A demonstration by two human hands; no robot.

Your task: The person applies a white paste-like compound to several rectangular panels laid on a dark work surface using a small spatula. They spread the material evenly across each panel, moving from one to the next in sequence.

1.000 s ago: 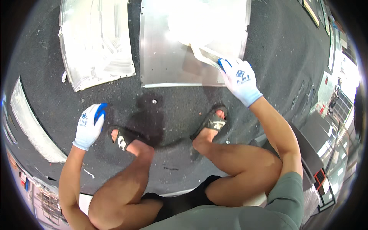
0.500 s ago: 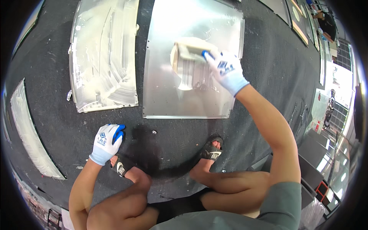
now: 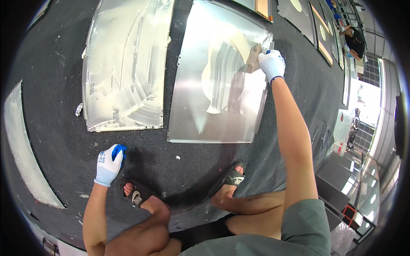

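A silvery sheet-metal panel (image 3: 188, 123) lies on the dark floor in front of me. Cream-coloured paste (image 3: 215, 85) is smeared over its middle in a combed patch. At the panel's right edge my right hand (image 3: 272, 65), in a white glove with blue fingertips, is closed on a flat brownish scraper (image 3: 254, 56); the fingers partly hide its grip. My left hand (image 3: 110, 164), gloved the same way, hangs over the floor near my left foot. Its fingers are loosely bent, the thumb a little apart, and nothing shows in them.
Left of the panel lies another panel (image 3: 126, 81) coated with paste. A narrow-looking coated panel (image 3: 30, 158) lies at the far left. More panels with wooden strips (image 3: 322, 53) stretch away at the upper right, where another person (image 3: 354, 42) bends. Dark boxes (image 3: 333, 187) stand at right.
My right hand has moved right with the scraper, from the panel's middle to its right edge. The paste patch now shows wider combed streaks. My left hand has shifted slightly left and down.
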